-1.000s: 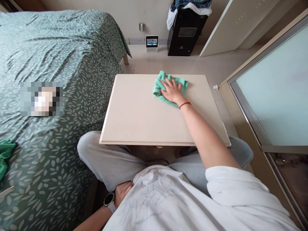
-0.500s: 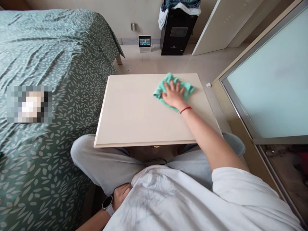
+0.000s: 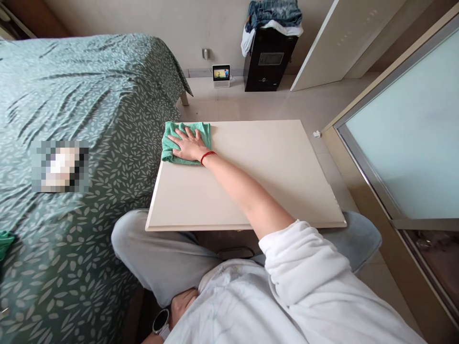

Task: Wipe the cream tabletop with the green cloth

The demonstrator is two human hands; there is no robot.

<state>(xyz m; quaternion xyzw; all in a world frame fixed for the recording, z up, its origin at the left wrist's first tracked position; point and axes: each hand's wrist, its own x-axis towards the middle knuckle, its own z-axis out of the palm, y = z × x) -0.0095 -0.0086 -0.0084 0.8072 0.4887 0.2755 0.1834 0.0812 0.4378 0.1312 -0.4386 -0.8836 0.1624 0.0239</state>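
Your left hand (image 3: 182,304) rests low beside your lap, left of the frame's bottom centre and partly hidden by your white shirt (image 3: 236,306); whether it holds anything cannot be told. Your right hand (image 3: 187,144) lies flat and splayed wide on the green cloth (image 3: 168,152), at the upper left corner of the surface (image 3: 279,167). The cloth seems to reach right to the edge there, so a push farther left could send it over the side toward the bed (image 3: 114,114). Uneven pressure might bunch it up, and leaning hard on that corner could tip the surface if it is light. The surface itself is pale and smooth-looking, filling the middle of the frame. Around it, the leaf-patterned bed takes the left side, bearing a blurred-out object (image 3: 60,166); at upper centre a small screen (image 3: 221,74) stands near the wall (image 3: 143,24), with a black cabinet (image 3: 268,64) topped by jeans (image 3: 274,13) to its right; then come a paper scrap (image 3: 317,134) on the floor (image 3: 233,107), a white door (image 3: 340,48) at upper right, and a frosted panel (image 3: 416,129) along the right edge.
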